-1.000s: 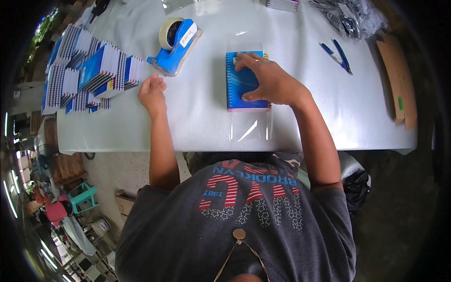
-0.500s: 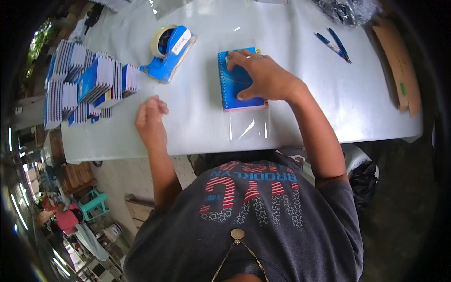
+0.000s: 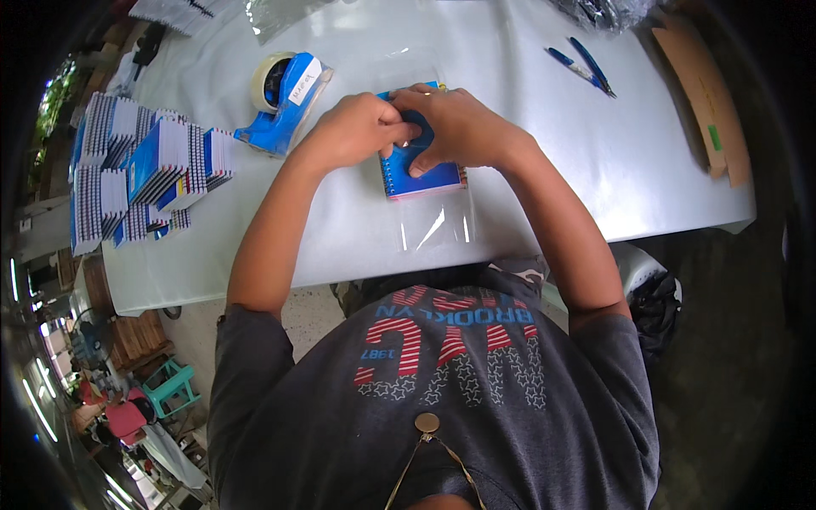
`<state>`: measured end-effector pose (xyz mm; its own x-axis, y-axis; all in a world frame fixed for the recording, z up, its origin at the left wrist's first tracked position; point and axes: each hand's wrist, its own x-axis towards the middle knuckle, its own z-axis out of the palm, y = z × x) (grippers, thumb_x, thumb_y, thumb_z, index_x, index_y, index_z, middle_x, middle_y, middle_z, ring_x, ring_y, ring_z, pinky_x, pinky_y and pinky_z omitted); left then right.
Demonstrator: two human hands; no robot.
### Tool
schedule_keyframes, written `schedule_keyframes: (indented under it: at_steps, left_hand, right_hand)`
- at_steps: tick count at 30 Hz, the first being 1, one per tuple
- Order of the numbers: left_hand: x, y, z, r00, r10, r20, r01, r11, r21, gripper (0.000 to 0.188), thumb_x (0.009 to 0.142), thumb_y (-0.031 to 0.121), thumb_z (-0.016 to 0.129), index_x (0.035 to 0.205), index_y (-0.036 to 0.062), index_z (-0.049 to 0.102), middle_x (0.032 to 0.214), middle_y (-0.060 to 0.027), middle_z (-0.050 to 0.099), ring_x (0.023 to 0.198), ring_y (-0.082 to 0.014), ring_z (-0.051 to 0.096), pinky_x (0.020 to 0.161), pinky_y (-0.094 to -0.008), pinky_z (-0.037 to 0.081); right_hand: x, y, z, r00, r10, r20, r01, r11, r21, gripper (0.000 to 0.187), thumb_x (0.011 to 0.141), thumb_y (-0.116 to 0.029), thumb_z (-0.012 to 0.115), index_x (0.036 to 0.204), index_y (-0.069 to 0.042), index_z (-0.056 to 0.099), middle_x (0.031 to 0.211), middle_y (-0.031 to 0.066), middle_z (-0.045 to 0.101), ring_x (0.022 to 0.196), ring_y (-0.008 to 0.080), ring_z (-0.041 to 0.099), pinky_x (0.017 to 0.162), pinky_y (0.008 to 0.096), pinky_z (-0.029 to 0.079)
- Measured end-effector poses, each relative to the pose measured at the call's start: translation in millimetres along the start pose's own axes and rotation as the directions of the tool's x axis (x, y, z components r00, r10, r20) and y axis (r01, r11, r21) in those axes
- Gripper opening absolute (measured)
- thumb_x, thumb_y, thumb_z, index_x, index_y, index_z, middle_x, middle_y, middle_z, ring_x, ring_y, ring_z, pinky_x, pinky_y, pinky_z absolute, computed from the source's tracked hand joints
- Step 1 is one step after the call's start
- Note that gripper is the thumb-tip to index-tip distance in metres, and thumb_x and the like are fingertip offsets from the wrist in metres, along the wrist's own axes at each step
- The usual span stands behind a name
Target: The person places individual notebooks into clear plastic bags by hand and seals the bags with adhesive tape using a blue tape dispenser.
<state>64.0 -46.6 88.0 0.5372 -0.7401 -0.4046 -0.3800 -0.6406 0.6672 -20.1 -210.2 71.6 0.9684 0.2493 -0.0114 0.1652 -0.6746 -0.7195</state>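
Note:
A blue spiral notebook (image 3: pixel 425 180) lies on the table, its wire binding along the left side. Clear plastic (image 3: pixel 435 228) shows past its near and far ends. My right hand (image 3: pixel 466 127) rests over the cover, thumb and bent fingers apart and touching it. From the left, my left hand (image 3: pixel 357 129) reaches over the binding edge with its fingers closed, thumb and forefinger meeting above the cover. A small pale spot shows by those fingertips; whether it is something held cannot be made out. The far part of the cover is hidden under both hands.
Left of my arm stands a blue tape dispenser (image 3: pixel 289 100) with a roll in it. Several stacked spiral notebooks (image 3: pixel 157 161) sit farther left. At the right lie two pens (image 3: pixel 586 70) and a brown cardboard piece (image 3: pixel 705 106). Crumpled clear plastic (image 3: pixel 599 13) is at the far edge.
My left hand has moved right and away from me, from bare table to the notebook's binding side, its fingers now closed. My right hand stays on the cover. The whole view has shifted slightly.

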Motion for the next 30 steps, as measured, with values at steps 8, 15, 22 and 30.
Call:
schedule_keyframes:
  at_steps: [8, 15, 22, 30]
  left_hand:
    - [0.6, 35.1, -15.4, 0.964, -0.249, -0.097, 0.255, 0.746, 0.615, 0.062, 0.072, 0.066, 0.065, 0.072, 0.0034, 0.070, 0.069, -0.0114, 0.067, 0.071, -0.0250, 0.066, 0.066, -0.0370, 0.050]
    - [-9.6, -3.8, -38.3, 0.963, -0.269, -0.027, 0.215, 0.699, 0.682, 0.074, 0.058, 0.073, 0.070, 0.071, 0.0002, 0.068, 0.072, -0.0166, 0.066, 0.071, -0.0308, 0.065, 0.063, -0.0419, 0.049]
    - [2.7, -69.8, -9.6, 0.730, -0.024, -0.683, 0.214, 0.957, 0.195, 0.056, 0.082, 0.056, 0.062, 0.082, 0.0007, 0.067, 0.086, -0.0174, 0.066, 0.084, -0.0283, 0.062, 0.074, -0.0380, 0.047]
    - [-12.2, -34.2, 70.5, 0.911, -0.016, -0.412, -0.251, 0.771, -0.585, 0.068, 0.096, 0.042, 0.049, 0.142, -0.0042, 0.030, 0.140, -0.0229, 0.039, 0.132, -0.0321, 0.036, 0.109, -0.0394, 0.027]
  right_hand:
    - [-0.6, 1.6, -0.2, 1.000, 0.001, -0.003, -0.001, 0.998, -0.070, 0.073, 0.053, -0.011, 0.083, 0.120, -0.006, 0.055, 0.125, 0.0130, 0.056, 0.110, 0.0351, 0.057, 0.094, 0.0408, 0.047]
    - [-1.1, -7.1, -5.3, 0.996, 0.070, 0.046, -0.064, 0.991, -0.118, 0.074, 0.057, -0.023, 0.085, 0.124, -0.012, 0.054, 0.123, 0.0077, 0.058, 0.115, 0.0248, 0.055, 0.102, 0.0382, 0.035]
    - [-6.5, 17.9, 11.2, 0.927, -0.066, -0.370, 0.129, 0.981, 0.147, 0.080, 0.069, -0.036, 0.079, 0.134, -0.005, 0.045, 0.134, 0.0216, 0.048, 0.127, 0.0399, 0.042, 0.111, 0.0476, 0.022]
    - [-30.8, 24.6, 52.7, 0.881, 0.384, -0.277, -0.163, 0.796, 0.583, 0.086, 0.092, -0.050, 0.052, 0.145, 0.007, 0.016, 0.147, 0.0326, 0.024, 0.141, 0.0434, 0.014, 0.114, 0.0481, 0.013]
